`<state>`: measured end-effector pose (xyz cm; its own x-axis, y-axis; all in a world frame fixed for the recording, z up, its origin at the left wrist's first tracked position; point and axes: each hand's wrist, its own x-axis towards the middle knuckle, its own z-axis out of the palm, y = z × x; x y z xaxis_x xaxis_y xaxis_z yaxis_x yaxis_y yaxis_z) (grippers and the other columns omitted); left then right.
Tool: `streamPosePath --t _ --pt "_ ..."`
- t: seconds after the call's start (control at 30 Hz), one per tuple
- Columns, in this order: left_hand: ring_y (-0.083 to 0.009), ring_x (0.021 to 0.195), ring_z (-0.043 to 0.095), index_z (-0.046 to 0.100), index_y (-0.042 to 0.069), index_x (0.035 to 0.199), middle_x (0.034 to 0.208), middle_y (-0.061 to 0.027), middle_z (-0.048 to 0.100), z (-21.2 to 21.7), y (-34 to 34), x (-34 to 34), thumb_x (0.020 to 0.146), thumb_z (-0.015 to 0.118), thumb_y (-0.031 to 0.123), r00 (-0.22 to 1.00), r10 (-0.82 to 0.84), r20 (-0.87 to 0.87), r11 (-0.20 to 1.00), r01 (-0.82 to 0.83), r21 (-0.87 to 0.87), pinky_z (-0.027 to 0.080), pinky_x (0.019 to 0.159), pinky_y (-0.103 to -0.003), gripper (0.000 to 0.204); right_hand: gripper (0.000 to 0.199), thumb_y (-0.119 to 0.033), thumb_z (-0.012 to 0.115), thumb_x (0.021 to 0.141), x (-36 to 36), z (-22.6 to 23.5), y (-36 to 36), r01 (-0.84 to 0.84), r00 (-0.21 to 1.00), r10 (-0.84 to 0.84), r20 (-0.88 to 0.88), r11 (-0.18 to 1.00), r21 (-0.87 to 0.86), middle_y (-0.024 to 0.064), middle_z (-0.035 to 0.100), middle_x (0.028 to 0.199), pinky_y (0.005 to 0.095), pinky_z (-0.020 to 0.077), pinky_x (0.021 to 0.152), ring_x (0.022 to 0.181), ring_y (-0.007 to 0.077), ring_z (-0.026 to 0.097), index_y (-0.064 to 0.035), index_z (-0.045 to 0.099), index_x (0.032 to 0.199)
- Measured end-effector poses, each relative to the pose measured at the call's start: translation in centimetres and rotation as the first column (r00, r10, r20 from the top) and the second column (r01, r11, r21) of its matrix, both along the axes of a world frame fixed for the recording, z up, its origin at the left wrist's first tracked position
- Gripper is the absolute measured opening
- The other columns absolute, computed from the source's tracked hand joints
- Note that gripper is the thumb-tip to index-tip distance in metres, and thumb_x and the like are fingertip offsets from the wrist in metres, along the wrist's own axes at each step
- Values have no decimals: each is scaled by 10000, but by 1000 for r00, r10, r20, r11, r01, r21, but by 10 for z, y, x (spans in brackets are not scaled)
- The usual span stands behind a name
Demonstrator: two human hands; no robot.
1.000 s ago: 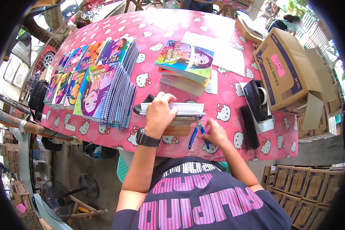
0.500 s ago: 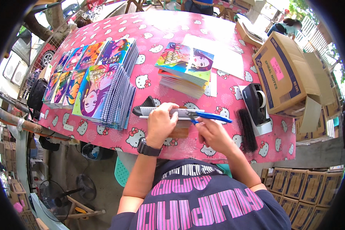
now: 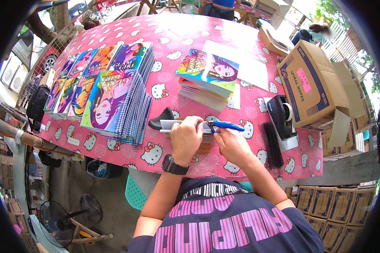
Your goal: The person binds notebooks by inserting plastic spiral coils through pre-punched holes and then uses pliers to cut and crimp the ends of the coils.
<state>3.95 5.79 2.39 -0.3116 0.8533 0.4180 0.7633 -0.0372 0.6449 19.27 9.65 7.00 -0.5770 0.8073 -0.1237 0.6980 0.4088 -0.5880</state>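
My left hand (image 3: pixel 186 137), with a black watch on its wrist, presses its closed fingers onto a narrow white spiral notebook (image 3: pixel 168 125) seen edge-on. Most of the notebook is hidden under that hand. At its right end, my right hand (image 3: pixel 234 145) is closed round blue-handled pliers (image 3: pixel 229 125), their dark jaws at the end of the binding. Below the notebook shows a brown wooden block (image 3: pixel 204 147). A black curved piece (image 3: pixel 161 120) stands at the notebook's left end.
Stacked spiral notebooks (image 3: pixel 107 105) fill the table's left side. Another notebook pile (image 3: pixel 209 71) lies ahead of my hands. To the right are black binding coils (image 3: pixel 271 145), a black tape dispenser (image 3: pixel 281 116) and an open cardboard box (image 3: pixel 310 84). Pink patterned cloth (image 3: pixel 126 157) covers the table.
My left hand has shifted a little right along the notebook. The pliers have moved slightly left against the binding's end, and their blue handles appear closer together.
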Motion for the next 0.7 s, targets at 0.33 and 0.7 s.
streamPosePath --t 0.33,0.7 --pt "-301 741 654 672 104 856 820 -90 672 3 15 -8 837 626 182 999 37 5 988 -36 -153 492 692 -417 92 363 -266 468 953 25 7 3 92 991 -97 -93 994 -54 252 629 1014 482 467 842 965 410 597 40 578 1114" --pt "-267 970 589 693 86 956 1024 -78 639 31 -4 6 794 708 326 993 -74 -91 989 61 -136 415 845 -402 290 313 -276 483 948 131 -136 18 185 980 -194 -36 967 -175 207 674 837 437 513 680 787 354 660 -2 622 1010"
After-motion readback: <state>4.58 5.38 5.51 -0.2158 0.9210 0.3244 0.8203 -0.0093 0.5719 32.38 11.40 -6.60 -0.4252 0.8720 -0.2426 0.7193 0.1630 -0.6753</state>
